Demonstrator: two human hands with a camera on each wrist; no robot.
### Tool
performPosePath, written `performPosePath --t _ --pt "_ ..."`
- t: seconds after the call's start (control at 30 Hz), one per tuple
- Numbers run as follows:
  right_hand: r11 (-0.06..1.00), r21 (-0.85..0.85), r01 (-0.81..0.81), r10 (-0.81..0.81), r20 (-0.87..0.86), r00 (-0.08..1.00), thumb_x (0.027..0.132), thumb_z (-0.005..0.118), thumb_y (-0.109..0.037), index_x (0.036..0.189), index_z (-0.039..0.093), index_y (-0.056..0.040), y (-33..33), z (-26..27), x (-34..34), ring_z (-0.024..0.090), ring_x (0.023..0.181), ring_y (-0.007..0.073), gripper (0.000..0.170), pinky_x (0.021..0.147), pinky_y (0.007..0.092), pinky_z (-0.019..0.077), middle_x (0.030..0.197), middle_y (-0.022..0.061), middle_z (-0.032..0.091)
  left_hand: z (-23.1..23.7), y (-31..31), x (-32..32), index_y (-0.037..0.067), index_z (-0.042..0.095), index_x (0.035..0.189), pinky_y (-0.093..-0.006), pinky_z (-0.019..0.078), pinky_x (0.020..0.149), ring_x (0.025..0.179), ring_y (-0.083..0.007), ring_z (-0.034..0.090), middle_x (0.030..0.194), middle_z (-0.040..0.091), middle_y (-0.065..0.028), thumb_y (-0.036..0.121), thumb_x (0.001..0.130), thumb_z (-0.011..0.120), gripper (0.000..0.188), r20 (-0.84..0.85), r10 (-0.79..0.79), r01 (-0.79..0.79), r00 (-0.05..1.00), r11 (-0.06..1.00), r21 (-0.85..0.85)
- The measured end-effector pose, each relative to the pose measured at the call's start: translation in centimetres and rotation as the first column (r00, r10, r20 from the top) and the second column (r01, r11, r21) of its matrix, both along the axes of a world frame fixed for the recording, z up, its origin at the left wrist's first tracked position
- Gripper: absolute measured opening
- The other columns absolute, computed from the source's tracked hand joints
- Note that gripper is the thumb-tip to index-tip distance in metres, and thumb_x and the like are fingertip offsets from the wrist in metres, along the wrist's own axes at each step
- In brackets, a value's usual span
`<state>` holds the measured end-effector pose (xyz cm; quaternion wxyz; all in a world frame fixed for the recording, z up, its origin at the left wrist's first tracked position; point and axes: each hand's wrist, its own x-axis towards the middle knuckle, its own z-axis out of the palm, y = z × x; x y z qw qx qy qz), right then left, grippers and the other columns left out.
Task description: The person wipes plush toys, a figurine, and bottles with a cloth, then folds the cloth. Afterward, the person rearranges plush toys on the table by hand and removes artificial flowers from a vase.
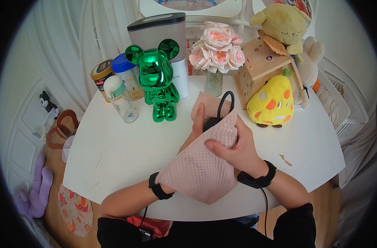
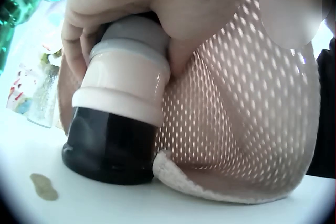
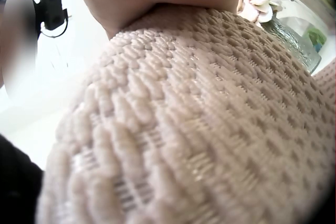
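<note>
Green mirror-finish bear-shaped figure: upright at the left on my white table.

Left hand: mine, fingers curled round the bottle, partly hidden behind the cloth; one fingertip points up beside its edge.

Pale pink waffle-textured cloth: one piece, soft, held above the near middle of the table. Its surface carries close rows of raised loops with small openings between them; the left wrist view gives the weave a mesh-like look, with light specks and a thick, rolled hem. The lower part hangs to a blunt point and the upper part folds round the bottle.

Banded bottle of smooth, shiny material: grey at one end, then a cream body, a pale raised ring and a faceted black section. A black loop stands out of the cloth's upper fold.

Right hand: mine, thumb laid across the cloth, fingers bent round its far side, gripping it.

Yellow pear-shaped plush toy with orange and white patches: on the table, right of my hands.
</note>
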<state>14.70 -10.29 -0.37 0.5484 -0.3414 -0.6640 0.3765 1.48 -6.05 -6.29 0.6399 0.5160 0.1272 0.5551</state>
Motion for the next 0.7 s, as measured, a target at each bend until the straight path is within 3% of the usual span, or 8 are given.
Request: performPosePath --t 0.03,0.13,0.2,0.3,0.43,0.5,0.63,0.7 --pt "1.000 0.001 0.001 -0.001 0.001 1.000 0.081 0.083 -0.011 0.130 0.054 0.0013 -0.3 -0.3 0.1 0.062 0.105 0.0155 0.058 0.092 0.0320 0.0501 0.112 0.0095 0.063 0.3 -0.1 0.1 0.015 -0.009 0.161 -0.0405 0.0511 0.106 0.129 -0.0299 0.056 0.151 0.039 -0.0221 0.013 0.098 0.065 0.097 0.001 -0.001 0.001 1.000 1.000 0.001" --pt "0.991 0.124 0.047 -0.070 0.190 0.979 0.077 0.085 -0.009 0.143 0.038 -0.0005 -0.6 -1.2 0.8 0.056 0.119 0.0168 0.081 0.102 0.0333 0.0460 0.127 0.0091 0.057 2.6 0.0 -1.6 0.012 -0.006 0.162 -0.0404 0.0517 0.104 0.128 -0.0310 0.056 0.149 0.043 -0.0218 0.008 0.092 0.069 0.102 -0.329 -0.021 0.084 0.944 0.981 0.177" --pt "0.997 0.065 0.034 -0.048 0.210 0.976 0.076 0.087 -0.012 0.144 0.036 -0.0015 -0.7 -1.5 1.0 0.051 0.125 0.0238 0.085 0.105 0.0370 0.0424 0.130 0.0142 0.049 3.7 -0.9 -4.3 0.011 -0.005 0.162 -0.0404 0.0521 0.103 0.128 -0.0317 0.057 0.148 0.045 -0.0215 0.005 0.089 0.071 0.106 -0.527 0.007 0.164 0.850 0.947 0.277" --pt "0.997 0.054 -0.060 0.052 0.148 0.988 0.075 0.086 -0.012 0.145 0.035 -0.0011 -0.8 -1.2 1.3 0.053 0.123 0.0256 0.088 0.104 0.0368 0.0433 0.127 0.0141 0.051 6.6 -0.5 -7.3 0.009 -0.002 0.163 -0.0403 0.0527 0.101 0.128 -0.0328 0.058 0.146 0.049 -0.0211 0.000 0.084 0.075 0.111 -0.758 0.104 0.311 0.644 0.870 0.384" --pt "0.994 0.006 -0.112 0.110 0.123 0.986 0.074 0.086 -0.012 0.144 0.036 -0.0005 -0.9 0.0 1.6 0.057 0.120 0.0273 0.087 0.103 0.0370 0.0449 0.120 0.0148 0.056 7.3 -1.1 -7.0 0.008 0.010 0.163 -0.0399 0.0516 0.097 0.113 -0.0277 0.064 0.131 0.061 -0.0179 -0.005 0.078 0.077 0.109 -0.789 0.087 0.148 0.609 0.964 0.221" --pt "0.989 0.143 0.025 -0.070 0.314 0.947 0.077 0.083 -0.015 0.133 0.046 0.0011 -0.9 1.4 1.4 0.066 0.104 0.0293 0.070 0.091 0.0380 0.0520 0.108 0.0165 0.062 7.1 -1.8 -6.6 0.010 0.007 0.163 -0.0374 0.0510 0.096 0.114 -0.0265 0.064 0.134 0.058 -0.0192 -0.002 0.084 0.072 0.103 -0.775 0.218 0.054 0.593 0.950 0.309" --pt "0.982 0.155 0.109 -0.163 0.401 0.901 0.079 0.080 -0.018 0.112 0.058 0.0034 -0.3 3.7 0.0 0.069 0.086 0.0316 0.045 0.076 0.0401 0.0547 0.097 0.0195 0.066 6.6 -2.0 -5.5 0.010 0.005 0.163 -0.0360 0.0483 0.102 0.122 -0.0251 0.060 0.140 0.052 -0.0182 0.003 0.088 0.071 0.101 -0.788 0.167 -0.008 0.593 0.980 0.201" --pt "0.953 0.201 0.227 -0.299 0.507 0.808 0.080 0.078 -0.021 0.092 0.062 0.0041 0.0 4.6 -0.9 0.067 0.074 0.0334 0.032 0.068 0.0413 0.0537 0.088 0.0204 0.067 5.2 -2.1 -4.5 0.010 0.008 0.163 -0.0352 0.0451 0.107 0.123 -0.0250 0.058 0.136 0.054 -0.0155 0.013 0.090 0.070 0.095 -0.307 0.002 0.012 0.952 0.999 0.042"
